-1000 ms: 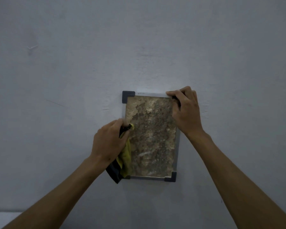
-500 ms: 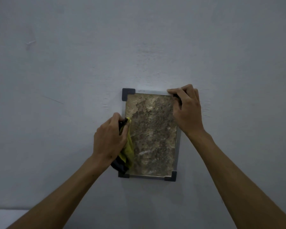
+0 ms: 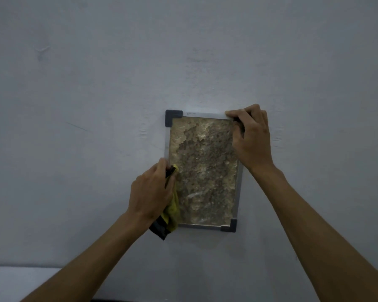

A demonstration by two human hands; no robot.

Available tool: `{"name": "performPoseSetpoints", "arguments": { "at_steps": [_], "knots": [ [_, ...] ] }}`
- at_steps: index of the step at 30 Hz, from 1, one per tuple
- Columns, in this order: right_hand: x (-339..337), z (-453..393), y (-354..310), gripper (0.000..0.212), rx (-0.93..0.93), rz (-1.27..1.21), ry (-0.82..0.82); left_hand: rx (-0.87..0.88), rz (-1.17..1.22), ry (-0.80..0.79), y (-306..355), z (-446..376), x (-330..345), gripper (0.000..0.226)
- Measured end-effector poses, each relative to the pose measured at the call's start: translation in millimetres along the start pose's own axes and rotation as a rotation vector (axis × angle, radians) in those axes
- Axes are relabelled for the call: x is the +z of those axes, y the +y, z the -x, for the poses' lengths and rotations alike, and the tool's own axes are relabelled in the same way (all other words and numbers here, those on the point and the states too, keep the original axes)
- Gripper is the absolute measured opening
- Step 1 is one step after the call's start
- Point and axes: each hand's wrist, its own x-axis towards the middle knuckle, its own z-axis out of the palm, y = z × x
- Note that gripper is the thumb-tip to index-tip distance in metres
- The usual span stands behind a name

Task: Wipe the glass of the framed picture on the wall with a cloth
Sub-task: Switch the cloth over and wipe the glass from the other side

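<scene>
A small framed picture [image 3: 205, 171] hangs on the wall, with a grey rim, dark corner caps and a mottled brown image under glass. My left hand [image 3: 151, 192] grips a yellow and black cloth [image 3: 172, 211] against the glass at the frame's lower left edge. The cloth's tail hangs below the hand and hides the lower left corner. My right hand [image 3: 251, 138] grips the frame's upper right corner, fingers curled over the top rim.
A plain pale grey wall [image 3: 96, 83] fills the view around the frame. A lighter band [image 3: 20, 280] runs along the bottom left.
My left hand with the cloth slid a little up the left side of the glass and back down. The right hand stayed on the upper right corner.
</scene>
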Motion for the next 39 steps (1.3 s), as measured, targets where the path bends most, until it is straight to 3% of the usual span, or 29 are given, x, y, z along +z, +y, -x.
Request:
{"name": "performPoseSetpoints", "arguments": {
  "at_steps": [4, 9, 12, 19, 24, 32, 35, 39],
  "knots": [
    [-0.6, -1.0, -1.3, 0.024, 0.000, 0.000, -0.004, -0.044, 0.040, 0.106, -1.5, -12.8, -5.7, 0.023],
    [-1.8, -0.5, 0.6, 0.024, -0.002, 0.008, -0.006, 0.075, 0.002, -0.079, -4.6, 16.6, 2.9, 0.012],
    [-2.4, 0.4, 0.0, 0.025, 0.000, 0.003, 0.000, 0.147, -0.018, -0.104, -7.6, 17.1, 1.2, 0.008],
    [-0.2, -0.5, -1.1, 0.027, -0.001, 0.004, -0.002, 0.072, 0.074, 0.060, -4.6, -15.5, -3.3, 0.013],
    [-0.7, 0.5, -1.1, 0.027, -0.002, 0.004, -0.005, 0.201, -0.007, -0.113, -12.7, 13.3, -0.1, 0.020],
    [-0.2, -0.3, 1.1, 0.026, -0.007, 0.004, 0.001, 0.076, 0.077, 0.106, -1.8, -37.9, -12.4, 0.015],
    [0.3, -0.5, 1.8, 0.026, -0.009, 0.010, 0.009, 0.158, 0.077, 0.034, -0.6, -22.9, -8.3, 0.010],
    [1.6, 0.4, 1.7, 0.025, -0.008, 0.007, 0.004, 0.299, -0.052, -0.174, -7.8, -3.8, -6.9, 0.014]
  ]
}}
